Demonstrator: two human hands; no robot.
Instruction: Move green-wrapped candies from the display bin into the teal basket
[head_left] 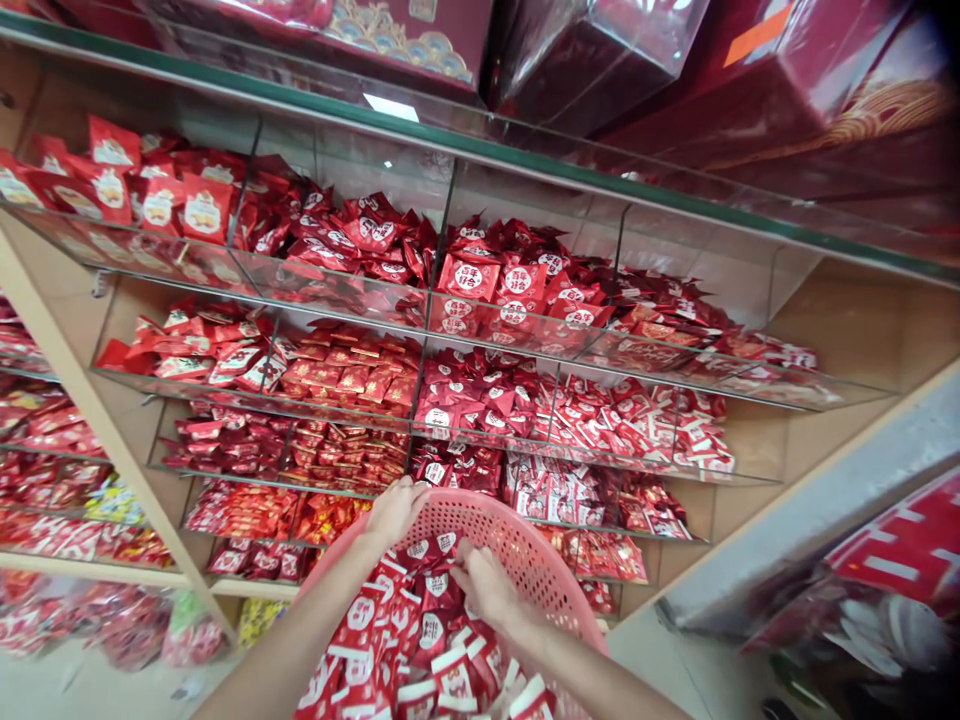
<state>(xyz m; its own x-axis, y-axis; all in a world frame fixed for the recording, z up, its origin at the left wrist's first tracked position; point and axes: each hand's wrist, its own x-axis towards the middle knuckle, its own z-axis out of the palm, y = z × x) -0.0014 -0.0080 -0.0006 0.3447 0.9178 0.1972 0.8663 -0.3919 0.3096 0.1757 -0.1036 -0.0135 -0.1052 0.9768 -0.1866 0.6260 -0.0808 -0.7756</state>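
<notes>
A pink perforated plastic basket [577, 590] is in front of me at the bottom centre, filled with small red and white wrapped packets [375, 640]. My left hand [397, 512] is closed over the basket's far rim. Inside the basket, my right hand [487, 585] has its fingers curled at the dark red packets [435, 590] with white round labels. Its fingertips press on one of these packets, partly hiding it. Nearer to me in the basket lie packets with white ends [454, 672].
Beyond the basket, tiered glass-fronted shelves [510, 345] hold many red packets in divided compartments. Large dark red boxes [600, 60] stand on the glass shelf [525, 160] above. A wooden upright [97, 400] is at left, with plastic bags [135, 625] on the floor.
</notes>
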